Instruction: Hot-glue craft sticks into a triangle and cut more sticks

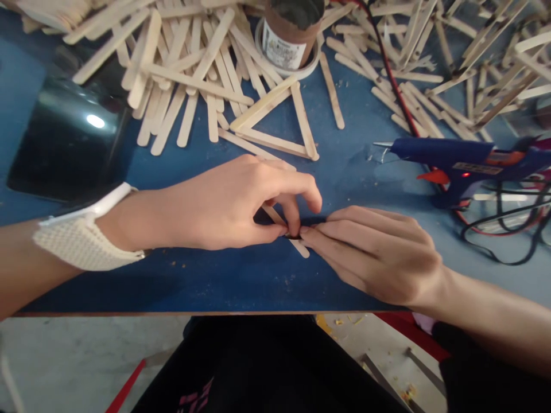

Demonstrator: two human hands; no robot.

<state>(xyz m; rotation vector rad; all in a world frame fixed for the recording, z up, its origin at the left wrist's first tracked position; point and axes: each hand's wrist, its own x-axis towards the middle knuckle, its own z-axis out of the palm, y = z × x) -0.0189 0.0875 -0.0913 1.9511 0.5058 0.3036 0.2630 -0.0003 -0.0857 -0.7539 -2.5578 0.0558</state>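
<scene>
My left hand point(228, 203), with a pale watch strap at the wrist, pinches at a small dark item by a wooden stick point(300, 248) near the table's front edge. Fingertips of my right hand point(374, 249) meet it there from the right, pressed together. What lies between the fingertips is too small and hidden to name. Part of the stick shows under my left fingers. Just beyond my hands lies a triangle of joined sticks point(305, 121), with another stick partly under my left hand.
A blue glue gun point(443, 158) with a small red light and cables lies at the right. Loose sticks point(172, 69) are heaped across the back, around a brown labelled container point(286, 49). A dark glossy device point(64, 135) lies at the left.
</scene>
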